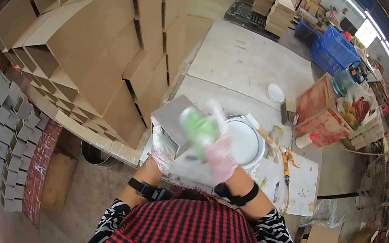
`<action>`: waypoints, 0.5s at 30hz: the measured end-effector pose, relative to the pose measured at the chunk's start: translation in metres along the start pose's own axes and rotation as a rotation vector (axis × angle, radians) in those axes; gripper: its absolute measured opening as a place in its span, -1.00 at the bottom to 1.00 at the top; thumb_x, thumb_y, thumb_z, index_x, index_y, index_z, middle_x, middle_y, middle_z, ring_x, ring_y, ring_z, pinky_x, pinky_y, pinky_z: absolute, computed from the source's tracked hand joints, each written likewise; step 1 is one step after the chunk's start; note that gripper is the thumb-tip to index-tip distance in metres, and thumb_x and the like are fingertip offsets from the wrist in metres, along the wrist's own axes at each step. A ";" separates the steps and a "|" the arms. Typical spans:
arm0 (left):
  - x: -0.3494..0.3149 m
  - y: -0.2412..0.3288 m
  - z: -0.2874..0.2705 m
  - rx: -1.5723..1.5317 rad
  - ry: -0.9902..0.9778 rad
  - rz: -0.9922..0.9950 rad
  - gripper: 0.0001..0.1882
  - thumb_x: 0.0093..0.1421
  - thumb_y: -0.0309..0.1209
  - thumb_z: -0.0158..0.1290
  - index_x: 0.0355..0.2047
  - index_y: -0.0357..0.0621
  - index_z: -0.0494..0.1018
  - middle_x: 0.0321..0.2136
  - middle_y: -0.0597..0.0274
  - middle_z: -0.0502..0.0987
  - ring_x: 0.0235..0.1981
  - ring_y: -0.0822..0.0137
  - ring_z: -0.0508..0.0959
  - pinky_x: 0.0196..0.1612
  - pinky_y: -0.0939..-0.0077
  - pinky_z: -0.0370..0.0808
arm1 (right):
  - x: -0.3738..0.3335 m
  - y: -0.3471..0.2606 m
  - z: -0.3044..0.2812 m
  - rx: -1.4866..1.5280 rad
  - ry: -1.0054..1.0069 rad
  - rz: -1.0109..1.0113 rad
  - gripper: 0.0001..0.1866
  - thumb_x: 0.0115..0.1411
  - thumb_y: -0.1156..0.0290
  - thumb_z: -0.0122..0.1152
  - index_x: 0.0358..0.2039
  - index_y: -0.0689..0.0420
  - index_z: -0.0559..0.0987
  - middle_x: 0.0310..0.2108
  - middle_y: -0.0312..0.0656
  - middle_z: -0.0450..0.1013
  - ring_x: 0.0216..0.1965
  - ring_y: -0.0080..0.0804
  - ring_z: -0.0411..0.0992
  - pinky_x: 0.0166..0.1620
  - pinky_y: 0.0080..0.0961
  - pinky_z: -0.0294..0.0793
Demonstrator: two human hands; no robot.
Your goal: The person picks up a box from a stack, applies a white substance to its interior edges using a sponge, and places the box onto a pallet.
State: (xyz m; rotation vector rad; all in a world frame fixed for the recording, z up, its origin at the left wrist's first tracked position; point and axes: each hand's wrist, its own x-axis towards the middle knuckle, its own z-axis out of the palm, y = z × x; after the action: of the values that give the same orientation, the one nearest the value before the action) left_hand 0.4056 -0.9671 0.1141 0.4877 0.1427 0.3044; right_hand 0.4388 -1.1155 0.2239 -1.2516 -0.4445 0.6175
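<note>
Grip left [162,154]: grasping grey box [173,114] | grip right [219,158]: clasping blurred green item [198,128] | lettering: cannot tell

Remotely, I count one grey box [173,113] at the left hand [162,158], one blurred green item [197,127] at the right hand [220,159] — and, rightward of it, one white tub [261,150], one orange tool [290,159].

Left hand [162,156] near right hand [219,158]
</note>
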 end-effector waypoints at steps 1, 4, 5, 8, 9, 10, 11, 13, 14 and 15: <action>0.000 0.002 0.001 -0.018 0.007 0.001 -0.18 0.12 0.31 -0.29 0.19 -0.03 0.12 0.15 0.17 0.22 0.12 0.13 0.28 0.15 0.17 0.27 | 0.017 0.004 -0.015 -0.085 0.102 -0.143 -0.30 0.05 0.56 0.10 0.22 0.05 0.14 -0.12 -0.21 0.33 -0.15 -0.49 0.34 -0.08 -0.59 0.35; 0.000 0.004 0.000 -0.026 0.052 0.009 -0.16 0.10 0.34 -0.29 0.20 0.01 0.11 0.16 0.18 0.21 0.14 0.12 0.26 0.15 0.14 0.26 | 0.040 0.007 -0.039 -0.348 0.224 -0.257 -0.31 0.06 0.55 0.09 0.23 0.03 0.14 -0.15 -0.19 0.33 -0.15 -0.47 0.33 -0.10 -0.59 0.36; -0.003 0.005 0.006 0.005 0.078 0.011 -0.15 0.09 0.34 -0.28 0.20 0.01 0.11 0.16 0.19 0.20 0.14 0.12 0.26 0.16 0.14 0.25 | 0.040 0.006 -0.041 -0.436 0.240 -0.244 -0.31 0.07 0.55 0.09 0.23 0.03 0.13 -0.15 -0.18 0.33 -0.14 -0.46 0.33 -0.10 -0.57 0.36; -0.006 0.005 0.010 0.092 0.067 0.022 -0.13 0.07 0.36 -0.28 0.21 0.02 0.09 0.17 0.19 0.20 0.15 0.12 0.25 0.16 0.13 0.24 | 0.035 0.004 -0.040 -0.549 0.223 -0.215 -0.29 0.02 0.57 0.11 0.22 0.04 0.16 -0.15 -0.08 0.36 -0.12 -0.34 0.37 -0.08 -0.49 0.37; -0.007 0.005 0.011 0.121 0.049 0.028 -0.13 0.06 0.36 -0.28 0.21 0.01 0.09 0.17 0.19 0.20 0.15 0.12 0.25 0.16 0.13 0.24 | 0.033 0.005 -0.040 -0.613 0.199 -0.259 -0.28 0.00 0.58 0.12 0.21 0.05 0.16 -0.15 -0.06 0.36 -0.12 -0.30 0.37 -0.07 -0.46 0.37; -0.008 0.005 0.012 0.118 0.055 0.030 -0.13 0.07 0.36 -0.28 0.21 0.01 0.09 0.17 0.19 0.20 0.15 0.12 0.25 0.16 0.13 0.24 | 0.030 0.006 -0.040 -0.677 0.175 -0.304 -0.27 -0.03 0.58 0.13 0.21 0.05 0.17 -0.15 -0.03 0.37 -0.12 -0.26 0.38 -0.07 -0.43 0.37; -0.008 0.004 0.014 0.116 0.060 0.027 -0.14 0.07 0.35 -0.27 0.20 0.01 0.10 0.17 0.19 0.20 0.15 0.12 0.26 0.16 0.12 0.25 | 0.029 0.007 -0.042 -0.742 0.155 -0.348 -0.25 -0.05 0.59 0.14 0.21 0.05 0.18 -0.15 0.00 0.37 -0.11 -0.22 0.38 -0.06 -0.40 0.37; -0.007 0.003 0.015 0.084 0.050 0.008 -0.15 0.07 0.34 -0.26 0.20 0.01 0.11 0.16 0.18 0.21 0.14 0.12 0.27 0.16 0.13 0.25 | 0.031 0.014 -0.045 -0.775 0.145 -0.434 -0.23 -0.10 0.60 0.16 0.20 0.06 0.19 -0.16 0.04 0.37 -0.12 -0.17 0.38 -0.06 -0.36 0.38; -0.007 0.005 0.014 0.056 0.038 -0.004 -0.15 0.08 0.34 -0.25 0.20 0.01 0.11 0.15 0.18 0.21 0.13 0.12 0.27 0.15 0.13 0.26 | 0.033 0.017 -0.045 -0.789 0.136 -0.479 -0.21 -0.12 0.61 0.16 0.20 0.06 0.19 -0.16 0.07 0.37 -0.12 -0.14 0.38 -0.06 -0.34 0.38; -0.006 0.007 0.013 0.028 0.026 -0.017 -0.16 0.08 0.33 -0.24 0.19 0.01 0.12 0.15 0.18 0.22 0.13 0.12 0.28 0.15 0.13 0.26 | 0.033 0.014 -0.046 -0.777 0.166 -0.454 -0.21 -0.12 0.62 0.16 0.20 0.05 0.19 -0.17 0.03 0.37 -0.13 -0.18 0.38 -0.07 -0.36 0.38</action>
State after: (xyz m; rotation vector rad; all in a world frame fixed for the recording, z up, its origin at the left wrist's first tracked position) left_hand 0.4006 -0.9692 0.1292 0.5104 0.1765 0.2930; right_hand 0.4901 -1.1248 0.1980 -1.8364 -0.8439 -0.0762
